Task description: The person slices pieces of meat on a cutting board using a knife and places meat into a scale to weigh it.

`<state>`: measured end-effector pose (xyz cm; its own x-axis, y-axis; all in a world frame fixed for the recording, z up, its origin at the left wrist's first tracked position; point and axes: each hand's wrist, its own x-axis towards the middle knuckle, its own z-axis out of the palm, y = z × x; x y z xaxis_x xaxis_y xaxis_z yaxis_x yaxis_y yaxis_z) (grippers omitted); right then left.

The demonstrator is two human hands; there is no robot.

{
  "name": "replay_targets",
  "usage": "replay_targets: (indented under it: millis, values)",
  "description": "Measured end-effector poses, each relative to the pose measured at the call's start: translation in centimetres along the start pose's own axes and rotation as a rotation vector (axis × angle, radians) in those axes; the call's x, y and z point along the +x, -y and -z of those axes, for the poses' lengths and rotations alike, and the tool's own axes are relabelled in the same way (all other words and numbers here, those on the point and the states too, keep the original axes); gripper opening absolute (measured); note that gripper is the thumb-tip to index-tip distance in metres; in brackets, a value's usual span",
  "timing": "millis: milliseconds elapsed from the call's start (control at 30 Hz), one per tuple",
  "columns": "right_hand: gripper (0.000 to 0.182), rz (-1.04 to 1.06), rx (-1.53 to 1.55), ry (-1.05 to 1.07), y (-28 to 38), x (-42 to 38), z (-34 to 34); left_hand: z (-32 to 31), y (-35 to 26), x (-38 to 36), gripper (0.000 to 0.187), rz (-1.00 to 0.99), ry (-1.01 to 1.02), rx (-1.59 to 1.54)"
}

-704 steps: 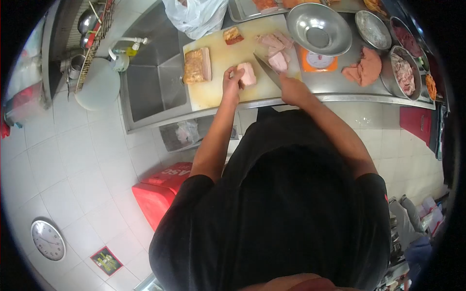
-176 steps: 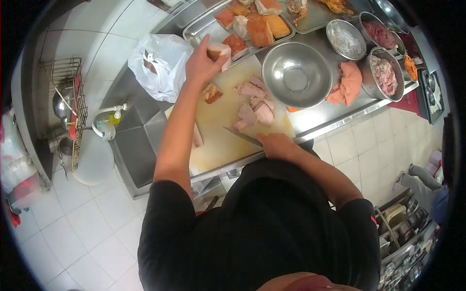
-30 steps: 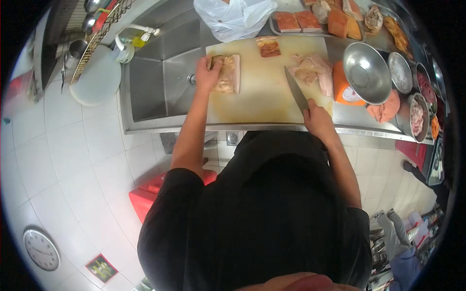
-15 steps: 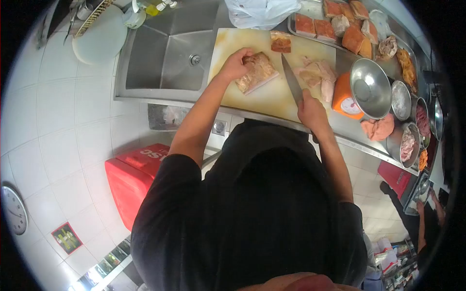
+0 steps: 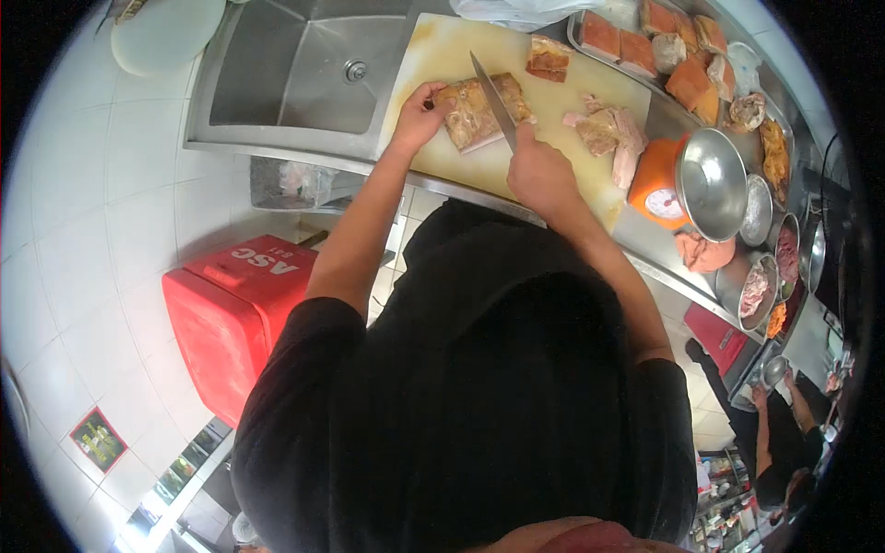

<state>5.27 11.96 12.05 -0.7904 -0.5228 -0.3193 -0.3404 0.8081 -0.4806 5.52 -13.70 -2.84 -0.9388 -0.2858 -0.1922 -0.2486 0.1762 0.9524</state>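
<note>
A thick slab of browned meat (image 5: 461, 118), like pork belly, lies on the white cutting board (image 5: 442, 46). My left hand (image 5: 418, 118) grips its left end with curled fingers. In my right hand (image 5: 542, 173) is a large kitchen knife (image 5: 495, 97), held by the handle, its blade slanting across the top of the slab near the right side. A smaller cut block of meat (image 5: 548, 60) sits at the board's back edge. To the right of the knife lie pale meat pieces (image 5: 613, 134).
A steel sink (image 5: 295, 74) is on the left. On the right stand an orange scale (image 5: 654, 175) with a steel bowl (image 5: 714, 184), more bowls of meat and a pinkish cloth (image 5: 705, 251). Behind is a tray (image 5: 576, 41) of meat blocks. Another person (image 5: 784, 405) works at far right.
The knife has moved left from beside the slab to over it, carried by my right hand. My left hand has shifted from the slab's upper edge to its left end. The view has shifted too.
</note>
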Motion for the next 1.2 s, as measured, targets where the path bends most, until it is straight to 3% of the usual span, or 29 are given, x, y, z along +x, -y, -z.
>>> replay_targets:
  millis: [500, 767, 1000, 1200]
  values:
    - [0.025, 0.007, -0.054, 0.053, 0.7, 1.3, -1.5, -0.1, -0.6, -0.4, 0.038, -0.007, -0.06, 0.079]
    - [0.027, -0.021, -0.119, 0.175, 2.3, 2.9, 0.9, -0.7, 0.1, 0.0, 0.037, -0.07, -0.058, 0.019]
    - [0.031, -0.097, -0.18, 0.289, 4.4, 5.1, 1.8, -1.1, -1.2, -0.3, 0.038, 0.0, -0.091, -0.003]
    - [0.037, -0.141, -0.131, 0.245, 4.2, 6.1, 0.0, -0.9, -2.9, -0.7, 0.036, 0.02, -0.128, 0.13]
